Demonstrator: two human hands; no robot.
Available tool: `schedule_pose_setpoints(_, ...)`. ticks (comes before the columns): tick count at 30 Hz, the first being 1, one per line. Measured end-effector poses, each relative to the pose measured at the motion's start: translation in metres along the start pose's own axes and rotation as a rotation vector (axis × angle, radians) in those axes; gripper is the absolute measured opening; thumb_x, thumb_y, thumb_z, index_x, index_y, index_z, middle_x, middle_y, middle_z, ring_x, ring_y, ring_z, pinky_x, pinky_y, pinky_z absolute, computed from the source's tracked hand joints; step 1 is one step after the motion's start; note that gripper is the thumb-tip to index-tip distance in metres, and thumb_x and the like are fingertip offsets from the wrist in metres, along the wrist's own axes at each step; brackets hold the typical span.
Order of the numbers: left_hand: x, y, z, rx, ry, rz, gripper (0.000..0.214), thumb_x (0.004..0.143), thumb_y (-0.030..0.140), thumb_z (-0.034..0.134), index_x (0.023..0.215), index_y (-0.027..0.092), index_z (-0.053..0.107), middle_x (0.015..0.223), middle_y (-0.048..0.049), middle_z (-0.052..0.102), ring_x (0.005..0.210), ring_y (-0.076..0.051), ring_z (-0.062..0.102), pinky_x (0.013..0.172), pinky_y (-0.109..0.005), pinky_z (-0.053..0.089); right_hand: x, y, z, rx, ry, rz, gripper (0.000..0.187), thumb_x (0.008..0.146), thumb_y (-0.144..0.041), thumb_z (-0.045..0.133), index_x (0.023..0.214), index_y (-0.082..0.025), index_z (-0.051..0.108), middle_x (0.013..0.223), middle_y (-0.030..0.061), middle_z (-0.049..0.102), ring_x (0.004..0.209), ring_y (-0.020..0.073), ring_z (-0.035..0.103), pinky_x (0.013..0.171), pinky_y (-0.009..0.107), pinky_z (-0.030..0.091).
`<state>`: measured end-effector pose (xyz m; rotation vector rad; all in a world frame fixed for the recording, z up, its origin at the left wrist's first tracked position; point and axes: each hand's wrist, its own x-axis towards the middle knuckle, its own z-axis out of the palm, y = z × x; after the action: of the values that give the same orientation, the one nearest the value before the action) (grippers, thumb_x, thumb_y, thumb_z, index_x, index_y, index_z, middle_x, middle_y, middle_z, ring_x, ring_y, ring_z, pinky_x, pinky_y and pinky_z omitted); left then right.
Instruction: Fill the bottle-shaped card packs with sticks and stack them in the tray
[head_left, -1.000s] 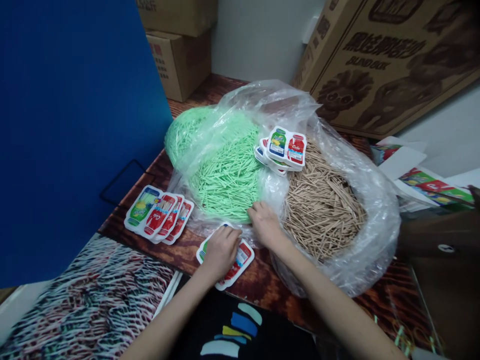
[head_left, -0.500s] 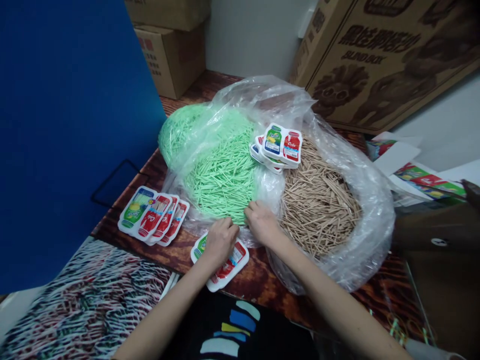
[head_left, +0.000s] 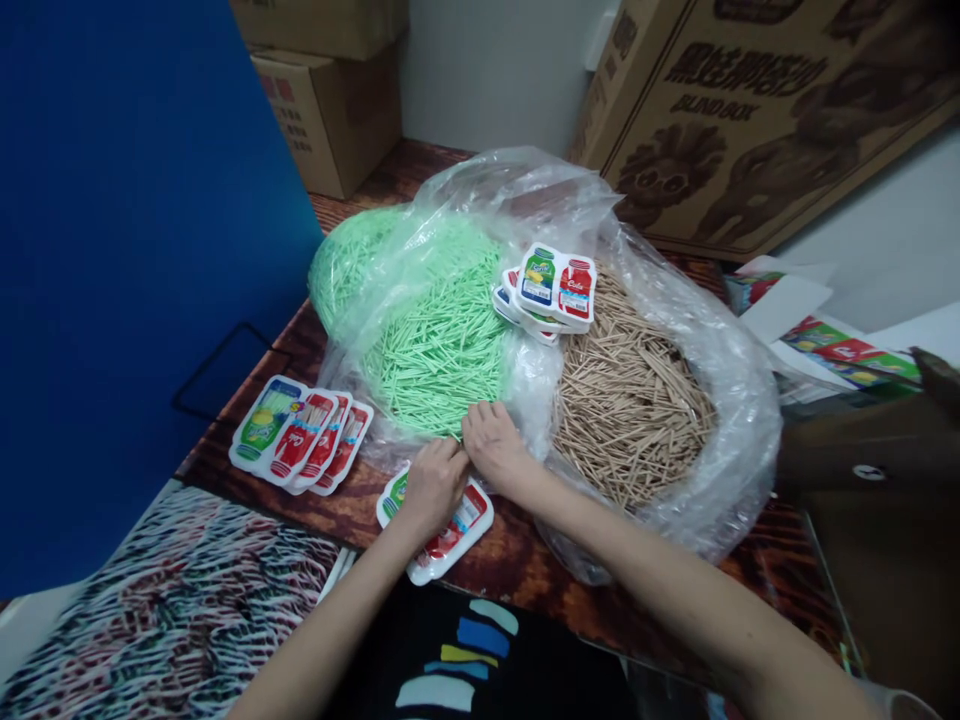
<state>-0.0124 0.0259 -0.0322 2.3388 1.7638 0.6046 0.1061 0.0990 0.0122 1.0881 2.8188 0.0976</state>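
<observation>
My left hand (head_left: 433,487) is closed above a white twin-jar package (head_left: 471,518) with a green half and a red half, hiding its middle. My right hand (head_left: 493,446) meets it at the fingertips, fingers curled, by the near edge of the green sticks (head_left: 442,360). What either hand pinches is hidden. Left of them lies an overlapping row of similar packages (head_left: 289,436) with sticks showing inside. More twin-jar packages (head_left: 556,286) are stacked between the green sticks and the brown sticks (head_left: 634,410).
Clear plastic bags (head_left: 739,440) spread around both stick piles on the wood-patterned table (head_left: 780,565). A blue panel (head_left: 150,250) rises at the left. Cardboard boxes (head_left: 352,125) and a large printed carton (head_left: 720,130) stand behind. Printed card packaging (head_left: 847,350) sticks up at the right.
My right hand has moved left from the edge of the green sticks to meet my left hand. My left hand stays over the package. The camera view has shifted slightly.
</observation>
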Motion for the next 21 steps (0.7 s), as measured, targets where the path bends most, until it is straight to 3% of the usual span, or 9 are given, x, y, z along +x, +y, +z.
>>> schedule_pose_setpoints(2,0.0,0.0,-0.001,-0.007,0.002,-0.008,0.02,0.09,0.015,0.045,0.075,0.019,0.058,0.079,-0.006,0.056,0.077,-0.021,0.05,0.067,-0.034,0.038,0.003,0.004,0.0,0.082,-0.012,0.034,0.026,0.086,-0.006,0.037,0.093,-0.007,0.062,0.094,0.0191,0.061,0.089,0.0291,0.049,0.077,0.04,0.033)
schedule_pose_setpoints(5,0.001,0.001,-0.002,-0.002,-0.001,-0.018,0.021,0.09,0.016,0.045,0.074,0.018,0.058,0.078,-0.0057,0.056,0.076,-0.021,0.05,0.066,-0.033,0.037,0.008,0.019,-0.001,0.461,0.021,0.209,0.019,0.084,-0.007,0.043,0.091,-0.01,0.061,0.097,0.0179,0.063,0.093,0.0278,0.051,0.083,0.038,0.033)
schedule_pose_setpoints(8,0.002,0.002,-0.002,0.005,-0.001,-0.017,0.021,0.091,0.018,0.045,0.075,0.018,0.059,0.078,-0.0052,0.056,0.075,-0.021,0.05,0.066,-0.033,0.037,0.016,0.035,-0.004,0.782,0.064,0.353,0.013,0.084,-0.013,0.046,0.08,-0.016,0.058,0.086,0.0108,0.066,0.085,0.0236,0.055,0.079,0.034,0.037)
schedule_pose_setpoints(13,0.002,0.001,-0.002,0.004,-0.022,-0.019,0.02,0.091,0.017,0.044,0.078,0.018,0.059,0.08,-0.0051,0.057,0.077,-0.02,0.051,0.067,-0.033,0.037,0.032,0.049,-0.007,1.069,0.098,0.442,0.019,0.084,-0.02,0.048,0.064,-0.02,0.047,0.063,-0.0008,0.063,0.062,0.0153,0.059,0.062,0.025,0.042)
schedule_pose_setpoints(21,0.005,0.003,-0.019,-0.107,-0.088,-0.047,0.011,0.089,0.017,0.048,0.09,0.018,0.059,0.085,-0.0049,0.059,0.08,-0.021,0.055,0.07,-0.032,0.042,0.035,0.053,0.005,1.557,0.127,0.534,0.006,0.076,-0.025,0.055,0.076,-0.021,0.051,0.059,-0.0043,0.065,0.053,0.0157,0.063,0.045,0.023,0.047)
